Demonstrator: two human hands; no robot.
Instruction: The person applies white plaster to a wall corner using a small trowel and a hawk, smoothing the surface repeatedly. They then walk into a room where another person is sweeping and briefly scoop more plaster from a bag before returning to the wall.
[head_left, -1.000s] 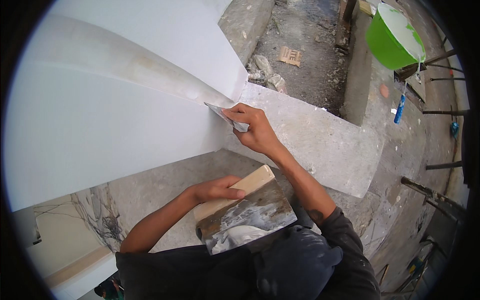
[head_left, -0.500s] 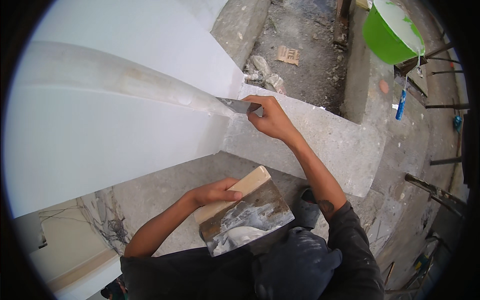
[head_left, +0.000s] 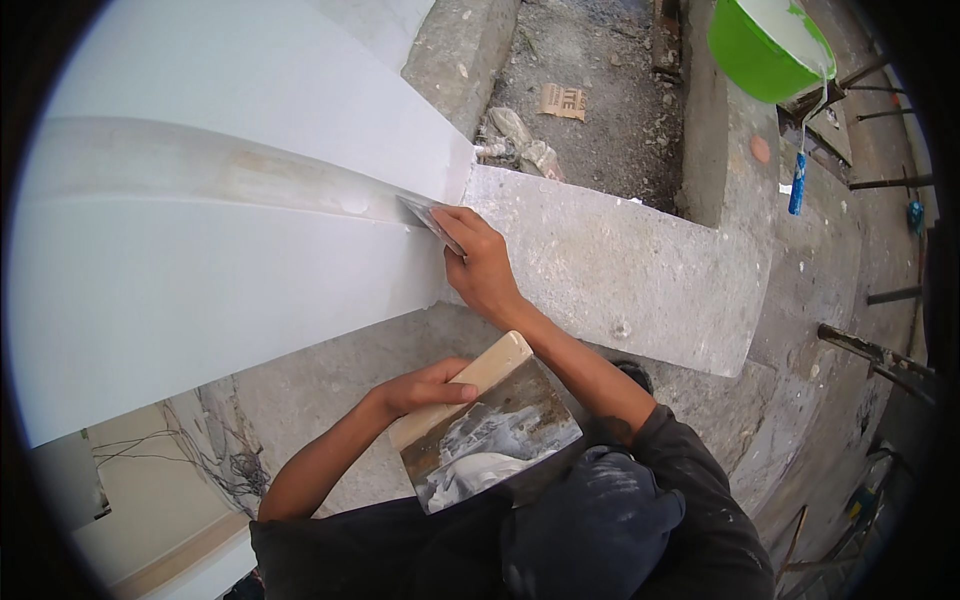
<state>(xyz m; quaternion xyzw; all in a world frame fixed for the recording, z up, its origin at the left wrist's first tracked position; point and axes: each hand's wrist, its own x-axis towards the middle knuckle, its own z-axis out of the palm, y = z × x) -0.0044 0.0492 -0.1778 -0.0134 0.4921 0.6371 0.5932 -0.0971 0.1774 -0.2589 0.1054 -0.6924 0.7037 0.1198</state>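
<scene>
My right hand [head_left: 478, 255] grips a thin metal scraper blade [head_left: 425, 215], its edge against the pale, smoothed strip [head_left: 310, 175] that runs along the white wall panel [head_left: 200, 280] near its right end. Lower down, my left hand [head_left: 425, 393] is closed on the pale wooden bar [head_left: 492, 362] of a wide metal putty board [head_left: 535, 410], held at an angle in front of my dark shirt. A mound of white putty [head_left: 470, 478] and smears lie on the board's stained face.
Beyond my right hand are a whitish concrete slab [head_left: 620, 290] and a rubble-strewn trough [head_left: 590, 140] with scraps. A green tub [head_left: 750, 60] with white contents and a blue-handled roller [head_left: 797, 185] are upper right. Metal bars [head_left: 890, 295] line the right; loose wires [head_left: 200, 460] lie lower left.
My right hand with the scraper moved rightward into the corner, then back left and lower along the strip. My left hand and the putty board have barely moved; the view has shifted slightly.
</scene>
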